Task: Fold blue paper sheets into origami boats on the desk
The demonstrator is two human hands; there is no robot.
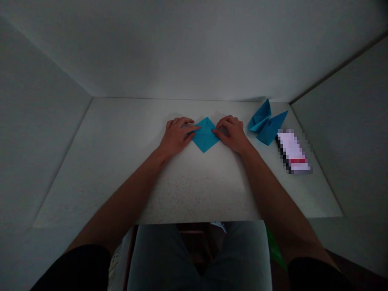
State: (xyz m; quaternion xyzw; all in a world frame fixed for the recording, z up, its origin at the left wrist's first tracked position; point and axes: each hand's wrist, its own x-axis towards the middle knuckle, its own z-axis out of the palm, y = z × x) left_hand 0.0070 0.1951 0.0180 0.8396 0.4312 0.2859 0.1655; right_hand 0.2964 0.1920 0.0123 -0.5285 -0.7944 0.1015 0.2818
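Note:
A blue sheet of origami paper (205, 138), folded into a diamond with crease lines across it, lies flat on the white table (194, 186). At its left corner is my left hand (177, 135), the index finger and thumb closed on that corner. My right hand (232, 132) has the opposite corner between its thumb and curled fingers. Both wrists rest low over the tabletop. The tips of the side corners are partly hidden under my fingers.
Right of my right hand stand blue folded paper pieces (268, 124) with pointed tips, near the back wall. Beside them lies a pixelated phone-like object (293, 151). Walls enclose the table at the back and both sides. My legs are below the front edge.

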